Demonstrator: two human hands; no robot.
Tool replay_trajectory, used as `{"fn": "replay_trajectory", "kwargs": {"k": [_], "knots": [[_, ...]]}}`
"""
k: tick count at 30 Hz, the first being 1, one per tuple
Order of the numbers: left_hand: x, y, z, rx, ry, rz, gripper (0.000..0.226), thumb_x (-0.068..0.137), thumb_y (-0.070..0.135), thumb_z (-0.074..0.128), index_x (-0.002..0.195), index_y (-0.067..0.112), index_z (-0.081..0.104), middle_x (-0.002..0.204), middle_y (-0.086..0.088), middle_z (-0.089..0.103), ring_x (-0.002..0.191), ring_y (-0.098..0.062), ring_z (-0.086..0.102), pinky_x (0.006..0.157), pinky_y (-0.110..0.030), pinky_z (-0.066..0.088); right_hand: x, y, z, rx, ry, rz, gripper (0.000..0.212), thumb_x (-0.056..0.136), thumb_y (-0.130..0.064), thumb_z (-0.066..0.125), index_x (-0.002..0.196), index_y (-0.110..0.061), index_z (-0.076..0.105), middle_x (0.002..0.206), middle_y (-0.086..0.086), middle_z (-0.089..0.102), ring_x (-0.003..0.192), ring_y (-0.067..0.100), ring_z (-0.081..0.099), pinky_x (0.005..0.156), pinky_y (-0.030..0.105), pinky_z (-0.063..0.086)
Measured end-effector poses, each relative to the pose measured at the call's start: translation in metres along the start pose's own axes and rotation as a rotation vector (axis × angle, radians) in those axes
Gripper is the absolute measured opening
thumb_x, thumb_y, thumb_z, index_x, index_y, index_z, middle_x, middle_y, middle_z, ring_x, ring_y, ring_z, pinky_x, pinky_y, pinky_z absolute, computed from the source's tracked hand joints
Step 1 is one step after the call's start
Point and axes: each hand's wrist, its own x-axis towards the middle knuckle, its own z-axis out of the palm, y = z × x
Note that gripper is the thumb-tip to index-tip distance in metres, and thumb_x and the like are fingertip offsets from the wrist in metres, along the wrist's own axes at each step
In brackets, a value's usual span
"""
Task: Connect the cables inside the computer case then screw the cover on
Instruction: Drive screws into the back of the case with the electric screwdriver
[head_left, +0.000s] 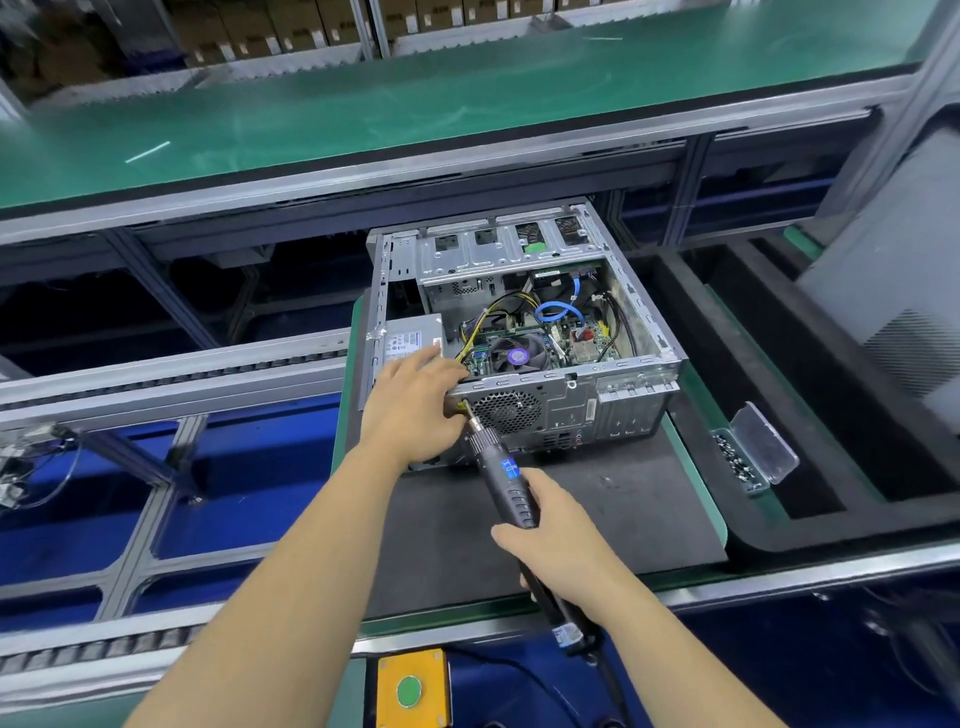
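An open grey computer case (613, 410) lies on its side on a dark mat, its motherboard, CPU fan (518, 356), blue cable (558, 310) and yellow-black wires (493, 312) exposed. My right hand (556, 535) grips a black electric screwdriver (501, 470), whose tip touches the case's rear panel at its upper left corner, beside the round fan grille. My left hand (415, 402) rests on that same corner by the power supply (410, 340), fingers curled next to the screwdriver tip. What the fingers pinch is hidden. A grey panel (893, 306), possibly the cover, leans at the right.
A clear plastic box of screws (743, 462) with its lid up sits right of the mat. A green conveyor belt (415, 109) runs behind the case. A roller rail (171, 369) extends to the left. A yellow box with a green button (410, 688) is near the bottom edge.
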Motion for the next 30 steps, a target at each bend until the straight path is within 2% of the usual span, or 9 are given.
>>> {"fn": "replay_trajectory", "kwargs": {"k": [3, 6, 9, 12, 14, 17, 20, 23, 30], "knots": [[-0.009, 0.006, -0.001, -0.115, 0.092, -0.029, 0.06, 0.075, 0.031, 0.051, 0.135, 0.027, 0.058, 0.134, 0.011, 0.058, 0.135, -0.016, 0.039, 0.11, -0.036, 0.026, 0.004, 0.011, -0.017, -0.137, -0.004, -0.012, 0.038, 0.072, -0.027, 0.062, 0.107, -0.041, 0.054, 0.081, -0.001, 0.062, 0.047, 0.011, 0.054, 0.049, 0.029, 0.052], [-0.013, 0.012, -0.001, -0.236, 0.167, -0.05, 0.057, 0.072, 0.025, 0.047, 0.127, 0.022, 0.065, 0.118, 0.006, 0.065, 0.122, -0.02, 0.05, 0.104, -0.04, 0.037, 0.003, 0.03, -0.03, -0.363, -0.11, 0.013, 0.046, 0.067, -0.032, 0.062, 0.111, -0.041, 0.051, 0.089, -0.005, 0.065, 0.066, 0.015, 0.062, 0.062, 0.031, 0.056], [-0.021, 0.021, 0.007, -0.331, 0.428, -0.075, 0.044, 0.073, 0.01, 0.052, 0.113, 0.011, 0.069, 0.109, -0.002, 0.067, 0.106, -0.028, 0.058, 0.095, -0.043, 0.045, 0.007, 0.043, -0.035, -0.658, -0.105, 0.052, 0.049, 0.071, -0.032, 0.061, 0.113, -0.04, 0.038, 0.091, -0.006, 0.061, 0.078, 0.021, 0.061, 0.068, 0.038, 0.053], [-0.037, 0.037, 0.03, -0.218, 0.631, 0.023, 0.034, 0.069, 0.003, 0.059, 0.101, 0.007, 0.07, 0.103, -0.008, 0.066, 0.096, -0.03, 0.057, 0.084, -0.041, 0.044, 0.028, 0.041, -0.042, -0.875, -0.023, -0.032, 0.047, 0.08, -0.032, 0.062, 0.121, -0.033, 0.039, 0.1, -0.004, 0.06, 0.091, 0.027, 0.062, 0.07, 0.036, 0.048], [-0.047, 0.049, 0.05, -0.233, 0.509, 0.131, 0.03, 0.071, 0.005, 0.06, 0.1, 0.008, 0.069, 0.094, -0.004, 0.064, 0.086, -0.029, 0.058, 0.075, -0.04, 0.044, 0.044, 0.038, -0.046, -0.963, -0.002, -0.111, 0.048, 0.086, -0.031, 0.063, 0.13, -0.031, 0.044, 0.116, -0.004, 0.06, 0.108, 0.027, 0.06, 0.082, 0.039, 0.05], [-0.059, 0.057, 0.074, -0.296, 0.255, 0.096, 0.025, 0.078, 0.01, 0.062, 0.102, 0.01, 0.067, 0.087, -0.001, 0.062, 0.077, -0.028, 0.058, 0.069, -0.041, 0.047, 0.065, 0.04, -0.044, -1.03, -0.017, -0.145, 0.046, 0.091, -0.032, 0.063, 0.133, -0.027, 0.045, 0.121, -0.002, 0.057, 0.115, 0.027, 0.055, 0.091, 0.044, 0.05], [-0.067, 0.054, 0.088, -0.303, 0.097, 0.063, 0.023, 0.085, 0.023, 0.057, 0.106, 0.017, 0.066, 0.095, 0.002, 0.061, 0.085, -0.023, 0.056, 0.076, -0.041, 0.047, 0.078, 0.049, -0.04, -1.098, -0.053, -0.141, 0.048, 0.094, -0.034, 0.061, 0.138, -0.026, 0.042, 0.124, -0.001, 0.056, 0.118, 0.027, 0.051, 0.094, 0.045, 0.045], [-0.073, 0.052, 0.094, -0.239, 0.084, 0.096, 0.031, 0.08, 0.029, 0.057, 0.108, 0.02, 0.065, 0.106, 0.002, 0.057, 0.099, -0.021, 0.052, 0.085, -0.036, 0.043, 0.082, 0.057, -0.037, -1.069, -0.062, -0.127, 0.052, 0.093, -0.035, 0.063, 0.14, -0.028, 0.042, 0.125, -0.003, 0.054, 0.118, 0.026, 0.052, 0.095, 0.045, 0.046], [-0.069, 0.063, 0.103, -0.091, -0.063, 0.242, 0.047, 0.077, 0.036, 0.063, 0.122, 0.025, 0.056, 0.123, 0.006, 0.057, 0.116, -0.019, 0.052, 0.11, -0.043, 0.029, 0.08, 0.071, -0.042, -0.74, -0.122, -0.097, 0.033, 0.085, -0.036, 0.072, 0.114, -0.027, 0.059, 0.102, -0.013, 0.042, 0.093, 0.012, 0.052, 0.085, 0.029, 0.042]]}}
